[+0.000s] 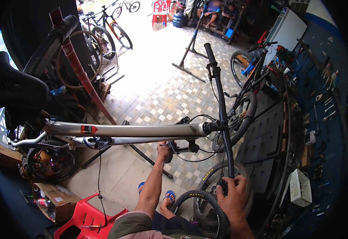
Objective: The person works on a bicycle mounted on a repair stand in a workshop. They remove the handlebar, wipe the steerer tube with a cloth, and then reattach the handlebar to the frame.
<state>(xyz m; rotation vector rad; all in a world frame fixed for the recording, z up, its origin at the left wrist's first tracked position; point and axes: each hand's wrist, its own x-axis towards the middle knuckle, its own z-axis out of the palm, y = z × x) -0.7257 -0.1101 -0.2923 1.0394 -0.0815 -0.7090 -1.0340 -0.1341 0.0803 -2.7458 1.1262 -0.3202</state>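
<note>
A silver bicycle frame [142, 130] is held up crosswise in front of me, its head end to the right. The black handlebar [223, 107] runs from far to near, with a black grip [209, 52] at its far end. My right hand [234, 195] is closed around the handlebar's near end, thumb and fingers by the dark lever clamp, which it partly hides. Below the frame tube, my left hand [164, 150] is closed on a dark part beside the black fork [188, 149]; I cannot make out that part. Black cables loop between fork and handlebar.
A red plastic chair [82, 217] stands at lower left, near a cardboard box [56, 199]. Loose wheels [201, 207] lean close to my right arm. Tools hang on the blue wall [325, 107] by a white basket [300, 187]. Behind are other bicycles [120, 34] and seated people.
</note>
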